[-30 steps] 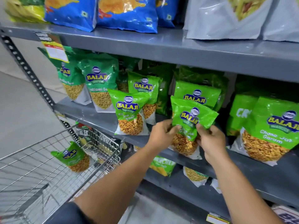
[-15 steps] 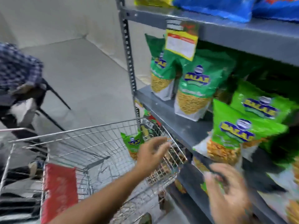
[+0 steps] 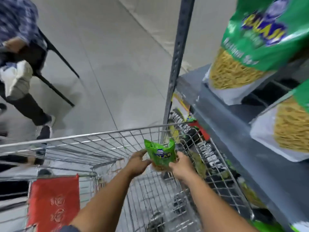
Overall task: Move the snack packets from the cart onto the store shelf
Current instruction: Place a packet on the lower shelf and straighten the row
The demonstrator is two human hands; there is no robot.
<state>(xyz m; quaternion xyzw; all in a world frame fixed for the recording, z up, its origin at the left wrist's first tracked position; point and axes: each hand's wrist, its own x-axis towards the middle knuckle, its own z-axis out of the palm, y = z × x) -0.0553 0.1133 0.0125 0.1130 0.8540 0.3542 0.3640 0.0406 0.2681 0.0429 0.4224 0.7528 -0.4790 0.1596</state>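
A small green snack packet (image 3: 161, 154) stands upright inside the wire cart (image 3: 93, 136), at its far right corner. My left hand (image 3: 138, 163) grips the packet's left side and my right hand (image 3: 181, 166) grips its right side, low down by the clear window. The grey store shelf (image 3: 234, 124) runs along the right. On it stand two larger green packets (image 3: 247, 47) of yellow snack, one behind the other (image 3: 291, 124).
A red flap (image 3: 53, 205) hangs on the cart's near end. A grey shelf upright (image 3: 177, 61) rises just beyond the cart. A seated person's legs (image 3: 28, 106) and black chair legs (image 3: 55, 67) are at far left on the grey floor. More packets lie on a lower shelf behind the cart's right side.
The view swung from the shelf down to the cart. Both hands let go of the packet set on the shelf, reached into the cart and closed on the small green packet there.
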